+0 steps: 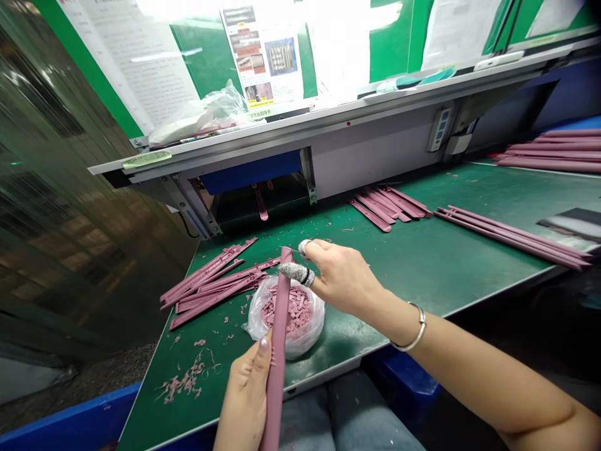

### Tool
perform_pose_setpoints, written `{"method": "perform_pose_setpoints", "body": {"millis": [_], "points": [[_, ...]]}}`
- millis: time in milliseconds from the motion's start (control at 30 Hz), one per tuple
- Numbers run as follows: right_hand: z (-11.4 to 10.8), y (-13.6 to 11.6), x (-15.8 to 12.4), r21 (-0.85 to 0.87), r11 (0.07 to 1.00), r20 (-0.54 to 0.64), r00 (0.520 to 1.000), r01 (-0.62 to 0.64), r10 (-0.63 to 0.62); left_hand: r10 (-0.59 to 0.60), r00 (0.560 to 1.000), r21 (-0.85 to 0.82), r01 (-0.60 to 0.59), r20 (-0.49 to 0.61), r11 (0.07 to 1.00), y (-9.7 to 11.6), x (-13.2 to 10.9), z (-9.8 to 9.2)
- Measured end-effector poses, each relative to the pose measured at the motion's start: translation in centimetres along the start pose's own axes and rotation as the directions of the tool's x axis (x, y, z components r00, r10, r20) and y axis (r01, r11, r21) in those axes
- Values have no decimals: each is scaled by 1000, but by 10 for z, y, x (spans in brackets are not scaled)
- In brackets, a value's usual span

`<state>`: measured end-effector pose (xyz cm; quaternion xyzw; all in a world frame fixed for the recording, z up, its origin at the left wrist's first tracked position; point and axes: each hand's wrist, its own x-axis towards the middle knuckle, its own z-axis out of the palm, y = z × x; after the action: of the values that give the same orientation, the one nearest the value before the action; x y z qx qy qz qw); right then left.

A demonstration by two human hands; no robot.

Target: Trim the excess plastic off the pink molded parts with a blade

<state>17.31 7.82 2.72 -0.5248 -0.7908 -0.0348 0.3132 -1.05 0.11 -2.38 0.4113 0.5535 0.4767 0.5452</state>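
Observation:
My left hand (pixel 251 382) is wrapped round the lower part of a long pink plastic strip (pixel 282 307), thumb along its side. The strip stands tilted up, its far end above a clear plastic bag (pixel 307 341) filled with pink scraps (pixel 295 310). At that upper end is my right hand (pixel 345 275), fingers closed, with light covers on the thumb and a finger. The covered finger lies across the strip. A thin, dark, blade-like piece (pixel 295 252) shows between the thumb and the strip's tip; most of it is hidden.
Pink strips (pixel 211 282) lie in a loose pile at left, near shavings (pixel 185 379) on the green table (pixel 404 263). More strips (pixel 392 207) rest at the back, with long ones (pixel 511 235) at right. A metal-edged shelf (pixel 282 125) overhangs the rear.

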Motion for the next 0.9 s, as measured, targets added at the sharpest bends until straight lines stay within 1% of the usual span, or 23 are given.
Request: {"method": "perform_pose_setpoints", "body": {"millis": [133, 200, 300, 333, 367, 400, 433, 467, 500, 533, 567, 600, 633, 667, 700, 733, 767, 800, 833, 867, 900], "points": [[11, -12, -7, -8, 1000, 54, 998, 15, -15, -19, 1000, 0, 19, 6, 1000, 0, 8, -1], [22, -24, -17, 42, 996, 88, 993, 77, -81, -15, 1000, -33, 16, 18, 999, 3, 15, -1], [44, -47, -44, 121, 972, 143, 966, 201, -217, 60, 998, -96, -57, 27, 994, 12, 31, -3], [52, -54, -56, 139, 959, 168, 949, 246, -268, 91, 996, -107, -89, 21, 990, 16, 36, -5], [60, -59, -68, 160, 940, 202, 922, 301, -330, 122, 992, -124, -121, 5, 985, 21, 42, -7], [67, -64, -80, 188, 912, 235, 885, 364, -401, 150, 989, -149, -151, -18, 977, 25, 47, -9], [74, -66, -90, 231, 872, 264, 835, 431, -483, 172, 984, -179, -177, -47, 968, 29, 51, -10], [78, -68, -97, 278, 844, 273, 805, 458, -527, 199, 976, -216, -213, -86, 953, 33, 54, -11], [81, -68, -102, 333, 837, 261, 810, 434, -524, 234, 963, -251, -261, -134, 932, 36, 57, -10], [83, -67, -102, 401, 842, 235, 847, 362, -476, 270, 945, -279, -313, -182, 908, 38, 59, -9], [82, -65, -100, 486, 834, 198, 897, 260, -396, 303, 927, -289, -358, -220, 888, 39, 60, -6], [80, -64, -95, 586, 795, 165, 938, 156, -305, 334, 913, -262, -390, -234, 883, 38, 60, -4], [77, -62, -90, 692, 719, 142, 963, 68, -228, 360, 905, -212, -407, -226, 889, 36, 60, -2], [74, -60, -83, 789, 615, 132, 976, 3, -174, 370, 907, -161, -403, -200, 901, 32, 59, -1], [70, -58, -78, 864, 501, 133, 982, -46, -138, 391, 905, -80, -408, -166, 910, 28, 57, -2], [66, -56, -73, 913, 399, 142, 984, -90, -104, 444, 887, 49, -441, -131, 896, 24, 55, -4], [61, -54, -70, 939, 318, 160, 984, -130, -72, 537, 839, 221, -509, -85, 832, 21, 52, -9], [56, -51, -67, 950, 266, 185, 981, -165, -50, 653, 757, 408, -595, -3, 692, 19, 50, -15], [51, -48, -66, 950, 249, 205, 977, -186, -53, 755, 640, 564, -678, 138, 471, 18, 48, -22], [46, -45, -65, 945, 267, 218, 973, -190, -81, 792, 511, 645, -736, 333, 204, 20, 45, -29], [41, -41, -64, 934, 311, 225, 965, -175, -133, 758, 398, 635, -772, 516, -27, 23, 44, -35]]}}
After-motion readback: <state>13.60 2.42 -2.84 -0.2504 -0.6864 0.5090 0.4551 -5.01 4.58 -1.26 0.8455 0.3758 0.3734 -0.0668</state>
